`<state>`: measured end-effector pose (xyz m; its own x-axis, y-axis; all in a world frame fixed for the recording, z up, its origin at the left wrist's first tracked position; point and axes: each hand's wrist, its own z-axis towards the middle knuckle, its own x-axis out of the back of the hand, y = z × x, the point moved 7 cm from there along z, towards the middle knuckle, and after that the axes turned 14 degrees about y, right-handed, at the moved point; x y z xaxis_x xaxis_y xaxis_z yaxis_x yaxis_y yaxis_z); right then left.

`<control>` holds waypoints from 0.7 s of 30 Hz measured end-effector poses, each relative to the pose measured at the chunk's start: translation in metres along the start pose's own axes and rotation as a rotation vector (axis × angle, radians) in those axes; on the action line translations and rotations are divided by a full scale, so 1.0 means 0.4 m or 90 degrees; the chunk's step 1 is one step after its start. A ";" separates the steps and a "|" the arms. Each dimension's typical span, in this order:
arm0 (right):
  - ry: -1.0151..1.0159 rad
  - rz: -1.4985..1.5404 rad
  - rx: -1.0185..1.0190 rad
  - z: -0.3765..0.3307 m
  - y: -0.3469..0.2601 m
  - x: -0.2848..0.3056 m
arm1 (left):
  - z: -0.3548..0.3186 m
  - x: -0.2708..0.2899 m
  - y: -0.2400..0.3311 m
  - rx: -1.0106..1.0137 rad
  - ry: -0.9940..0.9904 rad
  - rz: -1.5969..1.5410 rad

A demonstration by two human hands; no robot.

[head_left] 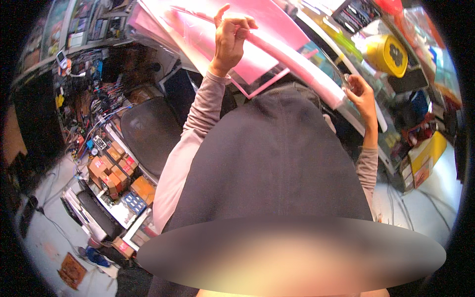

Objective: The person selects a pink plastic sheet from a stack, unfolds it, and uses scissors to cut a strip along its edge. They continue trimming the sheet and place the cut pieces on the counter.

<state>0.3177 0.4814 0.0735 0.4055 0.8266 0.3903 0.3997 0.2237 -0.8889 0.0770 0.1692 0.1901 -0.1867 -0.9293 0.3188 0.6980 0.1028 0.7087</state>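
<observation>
Gripping the rolled pink sheet (pixel 292 57) overhead, my left hand (pixel 230 37) is pinching one end; my right hand (pixel 358 94) is closing around the other end. I'm fearing a crease if either hand twists.

Bright, fisheye-bent edges, perhaps slightly blurred.

A cluttered small shop. Stacked orange boxes (pixel 115 171) sit lower left, tangled cables (pixel 94 106) hang left. Packaged goods (pixel 396 54) crowd the upper right.
</observation>
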 end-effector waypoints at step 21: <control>-0.273 0.103 0.597 -0.045 -0.889 -0.456 | 0.278 0.374 0.097 0.284 0.211 -0.966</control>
<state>0.1163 0.2417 0.3229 -0.0014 0.9555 0.2951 -0.5059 0.2538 -0.8244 -0.0006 0.0734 0.3353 -0.2910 -0.2916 -0.9112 -0.2384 -0.9003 0.3642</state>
